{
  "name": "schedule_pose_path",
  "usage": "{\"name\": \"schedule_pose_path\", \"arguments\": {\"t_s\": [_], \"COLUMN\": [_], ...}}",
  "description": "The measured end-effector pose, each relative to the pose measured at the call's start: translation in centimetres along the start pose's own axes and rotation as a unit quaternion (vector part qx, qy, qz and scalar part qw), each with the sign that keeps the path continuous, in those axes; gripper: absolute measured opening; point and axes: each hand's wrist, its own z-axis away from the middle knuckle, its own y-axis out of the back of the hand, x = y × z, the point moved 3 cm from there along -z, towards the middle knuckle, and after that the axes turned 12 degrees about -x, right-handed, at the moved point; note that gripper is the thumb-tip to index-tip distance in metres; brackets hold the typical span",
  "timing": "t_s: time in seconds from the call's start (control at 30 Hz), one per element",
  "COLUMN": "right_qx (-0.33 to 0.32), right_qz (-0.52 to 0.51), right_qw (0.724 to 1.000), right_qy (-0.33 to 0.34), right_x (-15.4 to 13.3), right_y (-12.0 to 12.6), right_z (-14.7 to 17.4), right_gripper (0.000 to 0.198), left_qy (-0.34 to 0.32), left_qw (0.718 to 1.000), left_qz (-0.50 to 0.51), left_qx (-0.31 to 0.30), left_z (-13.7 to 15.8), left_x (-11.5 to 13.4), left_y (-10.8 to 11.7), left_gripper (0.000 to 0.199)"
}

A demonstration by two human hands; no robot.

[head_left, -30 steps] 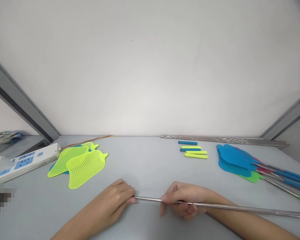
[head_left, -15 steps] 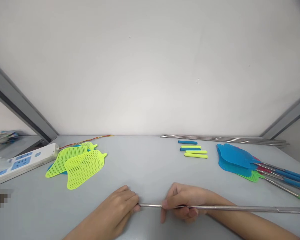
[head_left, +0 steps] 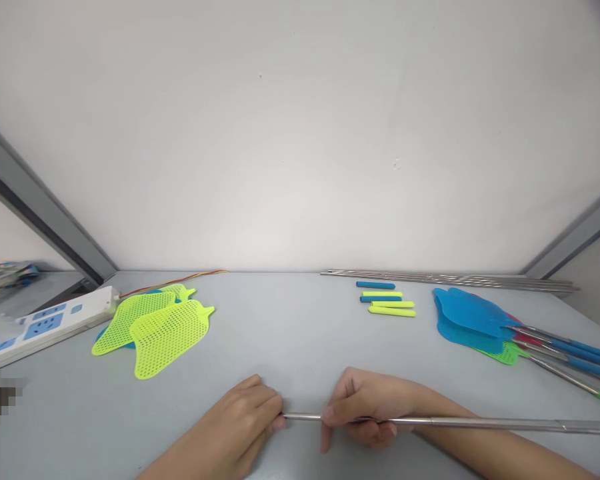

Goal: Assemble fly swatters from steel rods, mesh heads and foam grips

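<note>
A thin metal telescopic rod (head_left: 480, 423) lies level across both hands and runs off the right edge of the view. Its narrow left end goes into my left hand (head_left: 247, 417), which is closed around it; the tip is hidden in the fingers. My right hand (head_left: 365, 407) is also closed on the rod, thumb on top and one finger pointing down. Between the two hands a short bare stretch of rod shows. Both hands are just above or on the grey table (head_left: 285, 340), near its front edge.
Yellow and blue perforated swatter heads (head_left: 170, 337) lie at left by a white power strip (head_left: 45, 327). Several yellow and blue handle sleeves (head_left: 393, 311) sit behind my right hand. More rods (head_left: 455, 278) line the wall. Assembled fly swatters (head_left: 475, 317) are stacked at right.
Both hands and the rod have shifted slightly toward me, the left hand also a little rightward. The grips on the rod look the same.
</note>
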Motion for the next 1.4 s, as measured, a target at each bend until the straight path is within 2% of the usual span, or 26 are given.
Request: {"name": "schedule_pose_path", "arguments": {"t_s": [0.5,1.0,1.4], "right_qx": [0.008,0.014,0.023], "right_qz": [0.033,0.004,-0.01], "right_qw": [0.999,1.0,0.999], "right_qy": [-0.003,0.009,0.02], "right_x": [-0.07,0.06,0.09], "right_y": [-0.27,-0.04,-0.03], "right_z": [-0.07,-0.21,-0.3], "right_gripper": [0.029,0.03,0.03], "left_qy": [-0.009,0.009,-0.006], "left_qw": [1.0,0.998,0.996], "left_qz": [-0.009,0.065,0.087], "left_qx": [0.002,0.001,0.036], "left_z": [-0.45,-0.4,-0.72], "left_x": [0.51,0.19,-0.37], "left_y": [-0.39,-0.1,0.5], "left_gripper": [0.024,0.025,0.025]}}
